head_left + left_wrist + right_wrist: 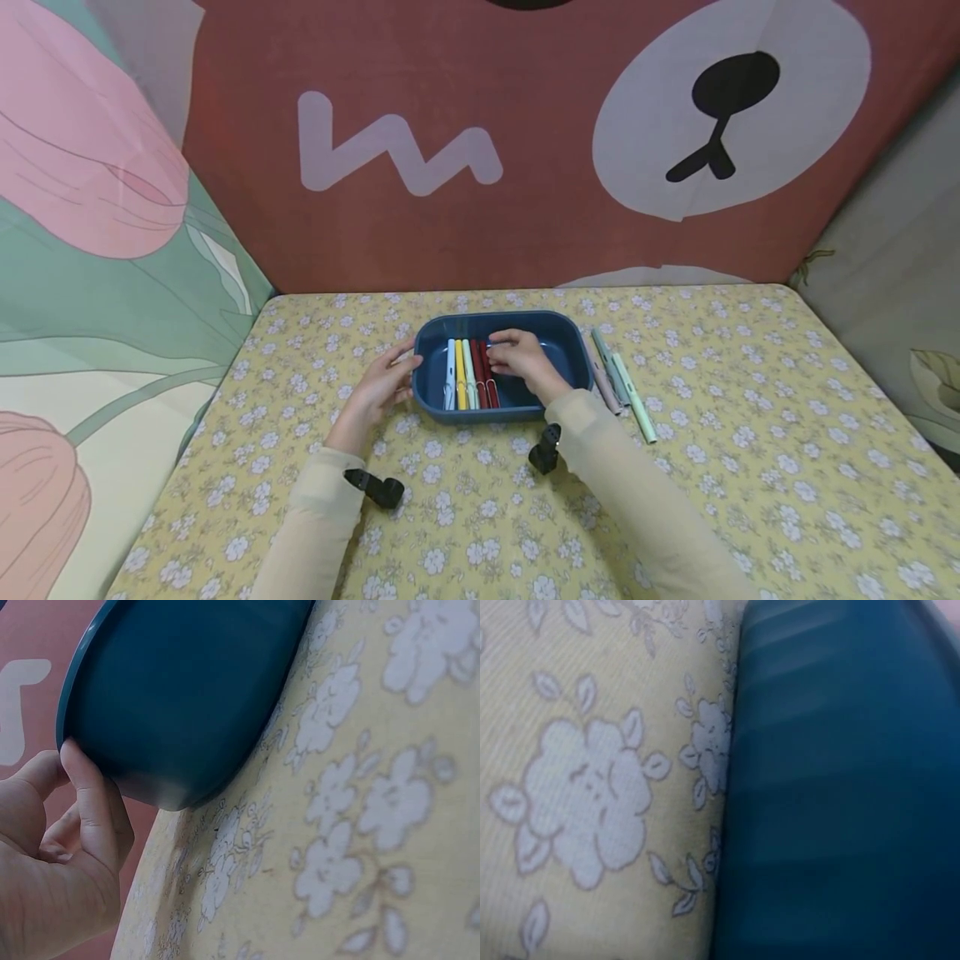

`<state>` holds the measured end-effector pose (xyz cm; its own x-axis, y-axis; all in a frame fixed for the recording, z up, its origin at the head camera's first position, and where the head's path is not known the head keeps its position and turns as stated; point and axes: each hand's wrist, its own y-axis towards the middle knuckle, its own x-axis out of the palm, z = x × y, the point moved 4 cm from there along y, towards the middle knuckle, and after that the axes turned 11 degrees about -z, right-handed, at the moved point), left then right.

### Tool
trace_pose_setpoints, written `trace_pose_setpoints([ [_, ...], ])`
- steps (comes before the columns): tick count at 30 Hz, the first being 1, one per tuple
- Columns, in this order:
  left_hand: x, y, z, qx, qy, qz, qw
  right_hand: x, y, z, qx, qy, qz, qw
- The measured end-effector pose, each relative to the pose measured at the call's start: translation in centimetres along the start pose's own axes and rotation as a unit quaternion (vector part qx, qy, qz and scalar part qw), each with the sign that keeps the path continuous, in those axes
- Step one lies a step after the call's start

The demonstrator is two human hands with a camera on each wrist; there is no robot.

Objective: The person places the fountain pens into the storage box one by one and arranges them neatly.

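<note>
A dark blue rectangular bin point(562, 414) stands on the table. In its left half several capped pens lie side by side: a pale blue pen point(450, 375), a yellow pen point(461, 375), a pale green pen point(470, 371) and dark red pens point(482, 375). My left hand point(381, 387) rests against the bin's left end, with a fingertip at the rim point(66, 712) in the left wrist view. My right hand point(522, 358) is inside the bin, its spread fingertips at the rightmost dark red pen. The right wrist view shows only the bin's outer wall point(840, 787).
Right of the bin lie a mauve-grey pen point(606, 387), a grey-green pen point(611, 367) and a mint pen point(636, 400). A yellow flowered cloth point(465, 517) covers the table. Behind it hangs a reddish printed backdrop point(390, 242).
</note>
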<state>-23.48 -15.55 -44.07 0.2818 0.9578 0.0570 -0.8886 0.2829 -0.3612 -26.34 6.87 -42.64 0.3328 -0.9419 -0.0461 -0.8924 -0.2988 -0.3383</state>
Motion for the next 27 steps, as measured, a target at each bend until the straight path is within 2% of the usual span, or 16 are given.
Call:
trace_pose_setpoints([
  [15,-0.1,0.1,0.0,-0.003,0.002,0.003,1.0000,-0.9,-1.3,-1.6,-0.016,0.007,-0.023,0.9996],
  [27,0.0,0.2,-0.1,0.001,0.010,0.007,0.9999,-3.5,-2.3,-2.3,-0.036,0.013,-0.031,0.9988],
])
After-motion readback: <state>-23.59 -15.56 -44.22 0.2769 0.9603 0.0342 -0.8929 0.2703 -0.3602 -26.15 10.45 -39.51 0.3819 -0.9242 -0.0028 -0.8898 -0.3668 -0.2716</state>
